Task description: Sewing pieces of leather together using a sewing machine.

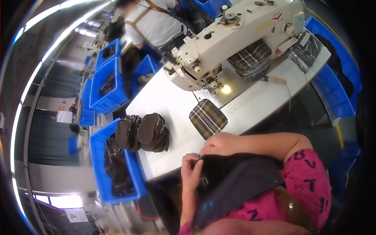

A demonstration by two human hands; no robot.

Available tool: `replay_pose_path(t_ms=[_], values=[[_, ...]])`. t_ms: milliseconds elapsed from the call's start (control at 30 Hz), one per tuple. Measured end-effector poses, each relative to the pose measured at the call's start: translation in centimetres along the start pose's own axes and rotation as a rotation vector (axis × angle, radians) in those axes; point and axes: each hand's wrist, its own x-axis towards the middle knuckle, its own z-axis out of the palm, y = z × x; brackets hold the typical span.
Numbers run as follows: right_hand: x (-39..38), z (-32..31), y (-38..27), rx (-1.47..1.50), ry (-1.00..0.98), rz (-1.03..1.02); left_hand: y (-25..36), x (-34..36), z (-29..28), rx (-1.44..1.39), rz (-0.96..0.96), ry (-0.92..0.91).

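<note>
My left hand (190,169) is closed at the front edge of the sewing table, thumb and fingers pinched around a small dark thing (200,156) too small to make out. Right beside it, my right hand (220,144) has its fingers curled together; what they grip is hidden. Black cloth (239,172) lies over my lap, just below both hands. Beyond my right hand, a rounded plaid fabric piece (208,119) in brown, black and white lies flat on the white tabletop (150,94), in front of the needle area of the sewing machine (231,31).
Stacked dark brown pouch-like pieces (150,131) stand at the table's left end. A stack of plaid pieces (252,58) sits under the machine arm, near an orange-handled tool (275,79). Blue bins (140,184) flank the table. A person (154,25) works beyond the machine.
</note>
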Motion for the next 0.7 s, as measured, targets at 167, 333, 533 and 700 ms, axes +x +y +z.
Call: replay_pose_path(t_ms=[167, 333, 533, 700], values=[[-2.7, 1.2, 1.5, 0.449, -0.012, 0.004, 1.3, 1.6, 1.7, -0.130, -0.047, -0.171], [-5.9, 1.0, 0.8, 0.308, 0.099, 0.004, 1.4, 2.2, 2.4, -0.058, -0.351, -0.494], [-5.0, 1.9, 1.3, 0.314, 0.155, -0.104, 2.3, 1.0, 2.8, -0.219, -0.432, -0.411], [-5.5, 0.0, -0.4, 0.764, 0.202, -0.095, 3.4, -0.3, 2.0, -0.285, -0.416, -0.337]])
